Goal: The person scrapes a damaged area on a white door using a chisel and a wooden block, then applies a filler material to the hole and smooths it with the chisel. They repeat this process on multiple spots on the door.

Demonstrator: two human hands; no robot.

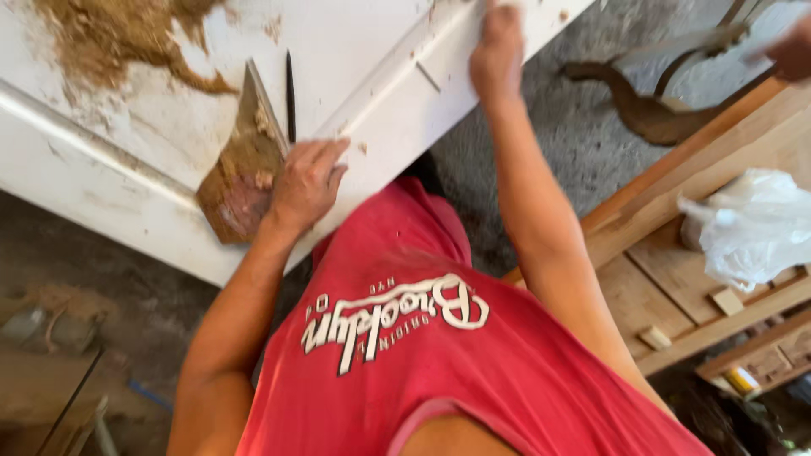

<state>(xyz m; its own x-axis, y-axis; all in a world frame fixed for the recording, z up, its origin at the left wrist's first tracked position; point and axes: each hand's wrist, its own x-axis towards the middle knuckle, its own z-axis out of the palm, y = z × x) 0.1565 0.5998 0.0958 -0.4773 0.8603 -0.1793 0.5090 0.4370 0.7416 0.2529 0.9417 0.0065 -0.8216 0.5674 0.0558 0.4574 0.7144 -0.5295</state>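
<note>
Plastic bag (752,224) beside white panel (372,76) (smeared brown).

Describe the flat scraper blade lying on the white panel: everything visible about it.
The scraper blade is a wide, flat, wedge-shaped metal piece, caked with brown putty-like paste and rust-coloured at its lower corner. It lies flat on the white panel, tilted diagonally, narrow end pointing up. The left hand rests against its right edge. A thin dark pencil-like stick lies just beside it.

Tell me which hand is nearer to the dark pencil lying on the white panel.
The left hand. It rests on the white panel just below the pencil, beside the putty-smeared scraper. The right hand is farther off, up at the panel's edge.
</note>
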